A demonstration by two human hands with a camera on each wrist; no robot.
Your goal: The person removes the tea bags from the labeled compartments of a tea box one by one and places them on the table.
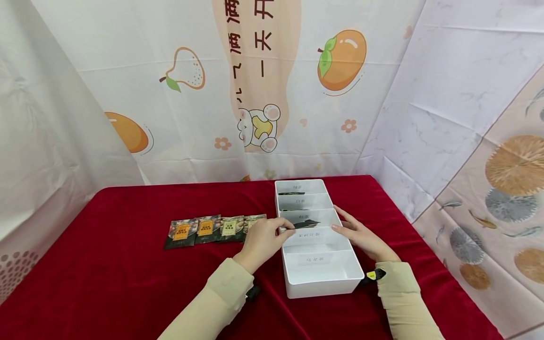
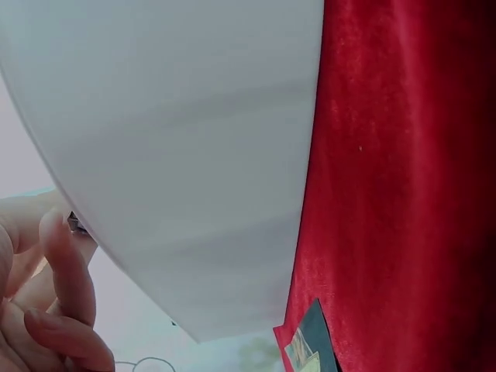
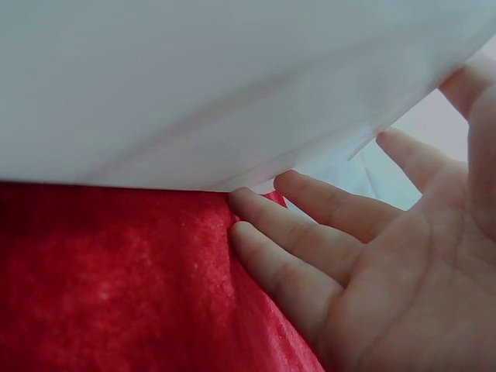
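A long white divided box [image 1: 325, 287] stands on the red cloth, its compartments carrying small paper labels. My left hand [image 1: 264, 240] reaches over its left rim and pinches a dark packet [image 1: 307, 224], which lies low and tilted inside a middle compartment. In the left wrist view the curled fingers [image 2: 71, 267] show at the box's rim, with the packet mostly hidden. My right hand [image 1: 361, 236] rests against the right side, thumb at the rim; in the right wrist view its fairly straight fingers [image 3: 325, 205] touch the outer wall. Dark packet edges [image 1: 291, 193] show in the two far compartments.
Left of the box, several dark seasoning packets lie in an overlapping row, two with orange labels [image 1: 182, 232] and others with pale green labels [image 1: 229, 227]. The red cloth [image 1: 127, 264] covers the table. A printed curtain [image 1: 191, 127] hangs behind it.
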